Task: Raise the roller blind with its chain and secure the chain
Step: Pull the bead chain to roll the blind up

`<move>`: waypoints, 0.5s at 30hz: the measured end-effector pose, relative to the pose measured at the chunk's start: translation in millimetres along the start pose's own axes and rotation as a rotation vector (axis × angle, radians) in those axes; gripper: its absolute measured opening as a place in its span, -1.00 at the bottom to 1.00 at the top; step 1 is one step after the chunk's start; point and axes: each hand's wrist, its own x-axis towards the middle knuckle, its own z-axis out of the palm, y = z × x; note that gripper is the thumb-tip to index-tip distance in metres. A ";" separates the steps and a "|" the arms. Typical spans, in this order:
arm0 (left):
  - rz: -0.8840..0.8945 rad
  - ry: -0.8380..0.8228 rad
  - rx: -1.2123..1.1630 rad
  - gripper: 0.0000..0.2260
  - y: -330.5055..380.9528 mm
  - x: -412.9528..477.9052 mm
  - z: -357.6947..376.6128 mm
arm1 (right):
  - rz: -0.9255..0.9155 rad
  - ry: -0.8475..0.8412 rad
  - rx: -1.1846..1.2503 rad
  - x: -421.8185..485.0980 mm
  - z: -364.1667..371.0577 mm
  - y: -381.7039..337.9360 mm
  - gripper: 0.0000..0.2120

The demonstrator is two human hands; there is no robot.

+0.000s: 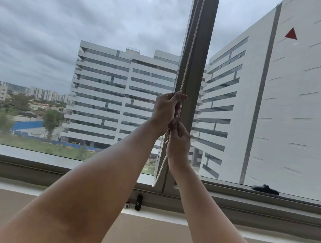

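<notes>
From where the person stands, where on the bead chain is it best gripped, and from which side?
Grip the bead chain on its taut vertical run just above the left hand, fingers wrapping from the room side; the mullion blocks the back, and beads should resist slipping.

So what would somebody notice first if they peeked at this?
Two bare arms reach up the middle, the left hand above the right hand, both gripping a white bead chain in front of the dark window post. Through the glass stands a big white striped building under grey clouds, and a red triangle shows at the top right.
</notes>
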 end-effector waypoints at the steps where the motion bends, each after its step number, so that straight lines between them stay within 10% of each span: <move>1: -0.004 -0.006 -0.009 -0.73 0.1 -0.1 0.4 | -0.004 -0.004 -0.002 -0.2 -0.7 -0.7 -0.60; 15: 0.081 0.024 -0.027 -0.73 -8.6 -12.4 6.2 | -0.015 -0.006 -0.013 -5.2 -8.9 -2.2 -0.64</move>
